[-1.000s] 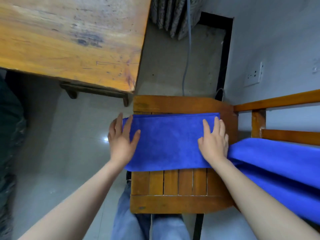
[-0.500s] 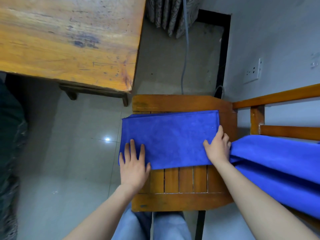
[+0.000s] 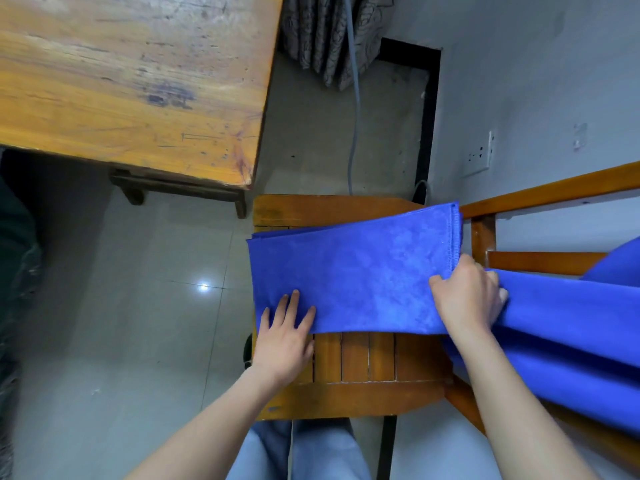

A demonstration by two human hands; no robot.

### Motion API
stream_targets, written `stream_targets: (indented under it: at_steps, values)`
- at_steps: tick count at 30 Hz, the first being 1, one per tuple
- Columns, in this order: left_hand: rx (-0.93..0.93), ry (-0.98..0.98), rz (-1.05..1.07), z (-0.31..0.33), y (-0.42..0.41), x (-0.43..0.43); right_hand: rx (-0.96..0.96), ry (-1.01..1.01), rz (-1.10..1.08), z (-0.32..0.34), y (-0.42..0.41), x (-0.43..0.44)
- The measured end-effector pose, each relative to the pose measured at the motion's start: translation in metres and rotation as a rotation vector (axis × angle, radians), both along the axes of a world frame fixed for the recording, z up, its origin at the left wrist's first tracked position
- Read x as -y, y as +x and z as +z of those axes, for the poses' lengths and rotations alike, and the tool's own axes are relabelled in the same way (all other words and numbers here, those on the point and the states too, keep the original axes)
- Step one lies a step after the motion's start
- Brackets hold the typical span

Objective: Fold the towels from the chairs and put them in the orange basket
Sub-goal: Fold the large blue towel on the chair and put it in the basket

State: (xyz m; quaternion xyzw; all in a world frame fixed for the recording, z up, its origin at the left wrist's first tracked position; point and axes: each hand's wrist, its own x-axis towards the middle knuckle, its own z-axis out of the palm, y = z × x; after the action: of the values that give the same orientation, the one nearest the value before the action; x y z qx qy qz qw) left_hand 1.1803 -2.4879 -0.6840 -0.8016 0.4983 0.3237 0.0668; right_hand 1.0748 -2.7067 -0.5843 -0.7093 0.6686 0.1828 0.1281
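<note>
Risk: the folded towel (image 3: 353, 278) is several loose layers, and the right hand (image 3: 465, 299) has its fingers curled round the raised right end only. An uneven pull across could let the layers slip apart or snag the second towel (image 3: 571, 334) draped at frame right. The left hand (image 3: 284, 341) lies flat, fingers straight, pressing the lower left corner. The towel sits on the chair seat (image 3: 353, 393), mid-frame, between both hands. Orange basket not in view.

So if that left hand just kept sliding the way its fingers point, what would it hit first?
The towel: the left hand lies flat with its fingertips on the near left corner, pointing away across it. Beyond that comes only the chair seat's far edge, as far as I can judge.
</note>
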Motion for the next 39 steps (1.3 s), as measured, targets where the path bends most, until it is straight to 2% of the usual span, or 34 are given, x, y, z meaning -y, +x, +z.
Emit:
stream_targets:
  at_steps: [4,8,9,12,14,16,19,23,28,32,34,36,37,39]
  values:
    - [0.026,-0.019,0.009,0.008,0.007,0.013,0.005,0.043,-0.010,0.002,-0.002,-0.008]
    - [-0.036,-0.001,0.307,0.016,0.025,0.004,0.105,0.083,0.009,-0.003,0.003,-0.026]
    - [-0.111,-0.020,0.433,0.014,0.028,-0.001,0.157,0.097,-0.012,-0.004,0.005,-0.030]
    - [-0.489,-0.105,0.929,0.017,0.035,-0.006,0.347,0.165,-0.101,-0.003,0.016,-0.042]
    - [-0.665,-0.164,1.166,0.018,0.039,-0.007,0.485,0.220,-0.133,-0.003,0.026,-0.052]
    - [-0.769,-0.187,1.338,0.017,0.041,-0.007,0.621,0.290,-0.156,-0.004,0.036,-0.064]
    - [-0.862,-0.186,1.471,0.021,0.043,-0.003,0.736,0.421,-0.194,-0.010,0.048,-0.078]
    - [-0.957,-0.188,1.545,0.029,0.045,-0.002,0.772,0.617,-0.188,-0.024,0.064,-0.093]
    - [-1.009,-0.168,1.555,0.028,0.049,-0.006,0.795,0.644,-0.102,-0.039,0.086,-0.105]
    - [-1.041,-0.173,1.553,0.029,0.049,-0.007,0.647,0.661,0.092,-0.053,0.088,-0.114]
    - [-1.028,-0.217,1.573,0.030,0.049,-0.006,0.589,0.621,0.106,-0.057,0.081,-0.112]
    - [-0.916,-0.265,1.549,0.028,0.047,-0.008,0.498,0.473,0.153,-0.058,0.069,-0.108]
    - [-0.793,-0.283,1.461,0.025,0.046,-0.010,0.406,0.390,0.217,-0.058,0.061,-0.105]
    - [-0.467,-0.260,1.132,0.018,0.040,-0.018,0.224,0.299,0.405,-0.058,0.043,-0.100]
